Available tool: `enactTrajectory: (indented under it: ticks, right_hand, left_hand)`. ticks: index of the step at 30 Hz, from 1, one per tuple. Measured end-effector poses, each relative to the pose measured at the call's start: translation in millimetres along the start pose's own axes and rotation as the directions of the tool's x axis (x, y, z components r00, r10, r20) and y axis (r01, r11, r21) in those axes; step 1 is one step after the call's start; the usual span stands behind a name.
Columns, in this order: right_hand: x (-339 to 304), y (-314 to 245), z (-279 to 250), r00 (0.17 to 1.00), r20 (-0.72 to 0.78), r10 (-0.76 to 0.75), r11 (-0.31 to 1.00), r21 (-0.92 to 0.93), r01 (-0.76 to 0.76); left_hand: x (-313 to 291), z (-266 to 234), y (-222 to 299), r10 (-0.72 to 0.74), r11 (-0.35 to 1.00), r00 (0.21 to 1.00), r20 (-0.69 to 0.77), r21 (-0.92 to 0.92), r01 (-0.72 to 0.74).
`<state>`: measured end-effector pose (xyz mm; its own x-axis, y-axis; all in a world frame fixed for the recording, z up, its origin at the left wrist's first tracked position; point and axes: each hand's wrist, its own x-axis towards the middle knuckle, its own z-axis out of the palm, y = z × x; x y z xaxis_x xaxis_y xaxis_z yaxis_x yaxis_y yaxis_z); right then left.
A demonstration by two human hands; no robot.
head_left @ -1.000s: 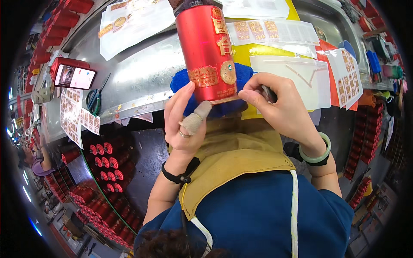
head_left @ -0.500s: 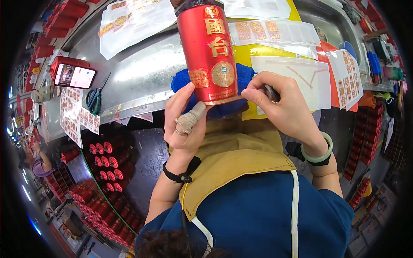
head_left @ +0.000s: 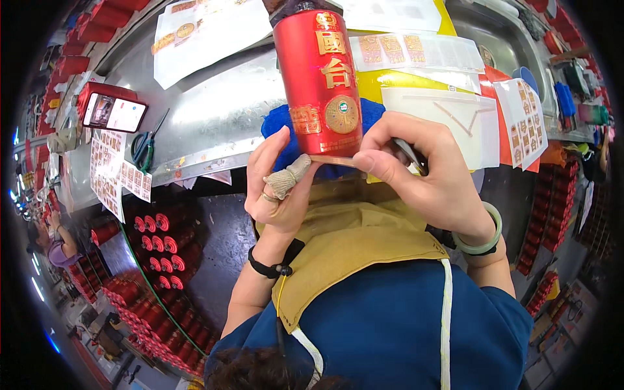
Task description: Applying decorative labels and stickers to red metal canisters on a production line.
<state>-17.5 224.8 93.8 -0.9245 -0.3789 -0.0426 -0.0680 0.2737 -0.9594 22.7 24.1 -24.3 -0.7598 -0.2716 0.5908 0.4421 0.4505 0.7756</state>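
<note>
A red bottle (head_left: 318, 84) with gold lettering and a round gold emblem lies tilted on a blue cloth (head_left: 276, 123), its base toward me. My left hand (head_left: 281, 179) grips the bottle's lower left edge; one finger wears a ribbed fabric cover (head_left: 286, 179). That covered tip touches the left end of a thin tan strip (head_left: 335, 160) running along the bottle's base. Thumb and forefinger of my right hand (head_left: 426, 166) pinch the strip's right end. Tucked in the same hand is a slim dark, shiny tool (head_left: 411, 156), its kind partly hidden by the fingers.
Sticker sheets (head_left: 422, 52) lie on yellow sheets behind and right of the bottle. Green-handled scissors (head_left: 144, 149), a phone (head_left: 114, 112) and more sticker sheets (head_left: 107, 162) sit on the metal table at left. Red bottles (head_left: 156, 312) stand stacked below left. A person (head_left: 62, 244) is at far left.
My right thumb and forefinger have shifted left and slightly down along the bottle's base. The bottle has moved slightly right and down. My left hand has barely moved.
</note>
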Motion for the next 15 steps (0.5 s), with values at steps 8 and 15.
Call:
enactTrajectory:
  ticks: [8, 15]
  right_hand:
    - [0, -6, -1, 0.999, 0.006, 0.034, 0.999, -0.007, -0.034]
    - [-9, 11, -14, 0.991, -0.061, 0.122, 0.973, -0.188, -0.131]
  left_hand:
    - [0, 1, 6, 0.09, 0.982, 0.996, 0.025, 0.164, -0.093]
    - [0, 4, 1, 0.172, 0.973, 0.985, 0.012, 0.152, -0.172]
